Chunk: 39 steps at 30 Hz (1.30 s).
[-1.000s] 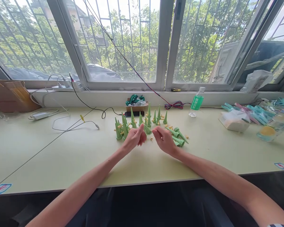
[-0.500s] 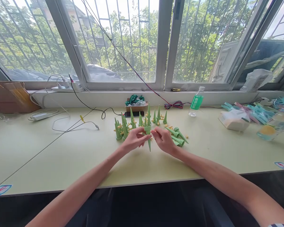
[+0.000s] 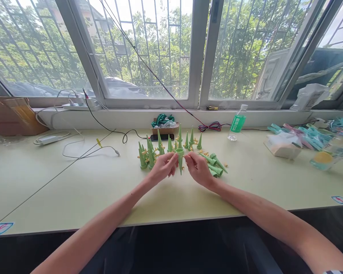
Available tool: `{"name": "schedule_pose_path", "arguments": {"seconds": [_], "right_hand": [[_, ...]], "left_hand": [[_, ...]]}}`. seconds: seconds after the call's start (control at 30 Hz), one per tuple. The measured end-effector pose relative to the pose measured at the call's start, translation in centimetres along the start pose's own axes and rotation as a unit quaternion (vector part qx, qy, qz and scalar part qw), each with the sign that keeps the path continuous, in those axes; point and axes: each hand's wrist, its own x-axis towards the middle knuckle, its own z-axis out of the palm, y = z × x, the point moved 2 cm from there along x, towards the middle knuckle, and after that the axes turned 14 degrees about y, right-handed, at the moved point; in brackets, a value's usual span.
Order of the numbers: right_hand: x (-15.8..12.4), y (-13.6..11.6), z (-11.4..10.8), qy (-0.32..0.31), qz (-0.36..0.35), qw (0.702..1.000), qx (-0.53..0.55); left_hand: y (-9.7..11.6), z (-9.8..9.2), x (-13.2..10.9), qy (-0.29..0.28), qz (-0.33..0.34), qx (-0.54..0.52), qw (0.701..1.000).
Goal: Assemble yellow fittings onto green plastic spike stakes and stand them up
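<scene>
Pinched in my left hand [image 3: 163, 166] is a green cone [image 3: 180, 161], its point down and its open rim up. Just right of the cone, my right hand [image 3: 198, 167] has its fingers closed together; what they hold, if anything, is too small to make out. Behind my hands, several green cones [image 3: 150, 154] stand upright with yellow pieces on their sides. More green cones [image 3: 216, 170] lie on their sides right of my right hand, with small yellow pieces [image 3: 205, 153] around them.
A phone [image 3: 162, 137] and a small box with green wrapping [image 3: 164, 122] are behind the cones. A bottle [image 3: 238, 122] stands back right, near a tissue pack [image 3: 282, 145] and bagged teal items [image 3: 314, 135]. Cables [image 3: 88, 153] lie at left.
The held cone has tilted so that its open rim shows, and its tip sits higher. My right hand has shifted slightly away from it.
</scene>
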Motion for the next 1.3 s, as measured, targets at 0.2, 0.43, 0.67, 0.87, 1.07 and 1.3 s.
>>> {"name": "schedule_pose_path", "arguments": {"seconds": [0.2, 0.43, 0.67, 0.87, 1.07, 1.3], "right_hand": [[-0.1, -0.1, 0.0, -0.005, -0.007, 1.0, 0.008], [-0.2, -0.7, -0.1, -0.017, -0.042, 0.999, 0.003], [-0.3, -0.5, 0.0, -0.028, -0.042, 0.999, 0.005], [-0.4, -0.5, 0.0, -0.029, -0.043, 0.999, 0.012], [-0.3, -0.7, 0.0, -0.033, -0.066, 0.997, 0.023], [-0.1, -0.8, 0.0, -0.041, -0.095, 0.994, 0.023]], "left_hand": [[0.2, 0.0, 0.1, -0.016, -0.075, -0.036, 0.996], [0.0, -0.1, 0.0, -0.057, -0.11, -0.013, 0.992], [0.0, -0.2, 0.0, -0.054, -0.108, 0.006, 0.993], [0.0, -0.2, -0.1, -0.028, -0.123, -0.002, 0.992], [-0.4, -0.1, -0.3, -0.116, -0.177, -0.029, 0.977], [-1.1, -0.3, -0.2, -0.178, -0.223, -0.057, 0.957]]}}
